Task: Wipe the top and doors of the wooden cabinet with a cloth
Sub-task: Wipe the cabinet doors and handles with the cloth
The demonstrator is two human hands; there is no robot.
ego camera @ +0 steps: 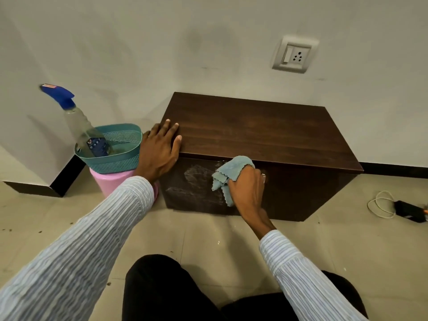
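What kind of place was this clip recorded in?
Probably a room in a home: tiled beige floor, white wall socket with switch, and a low dark wooden cabinet against a plain white wall.

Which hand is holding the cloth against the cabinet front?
The right hand: it grips the light blue cloth against the cabinet front. The left hand holds nothing, resting flat on the top's left corner.

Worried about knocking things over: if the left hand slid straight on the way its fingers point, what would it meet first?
The left hand lies flat on the cabinet top, fingers toward the wall. The top ahead looks bare, so it would probably reach the wall first.
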